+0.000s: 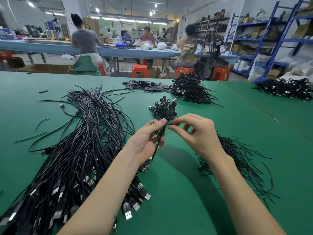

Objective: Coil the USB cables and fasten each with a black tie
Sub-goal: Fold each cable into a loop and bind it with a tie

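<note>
My left hand (146, 138) grips a small coiled black USB cable (160, 132) above the green table (194, 175); a thin black tie end hangs down from it. My right hand (194, 133) pinches the tie's other end right beside the coil with thumb and forefinger. Just behind the hands lies a small heap of tied coils (163, 108). A large bundle of straight, uncoiled USB cables (76, 146) spreads over the left of the table, plugs toward me. Loose black ties (237, 160) lie in a pile under my right forearm.
A bigger heap of coiled cables (189, 89) sits further back, with small black strips (147, 86) to its left. Another cable pile (286, 88) lies on the neighbouring table at right. Several people sit at a blue bench beyond, with orange stools and blue shelving.
</note>
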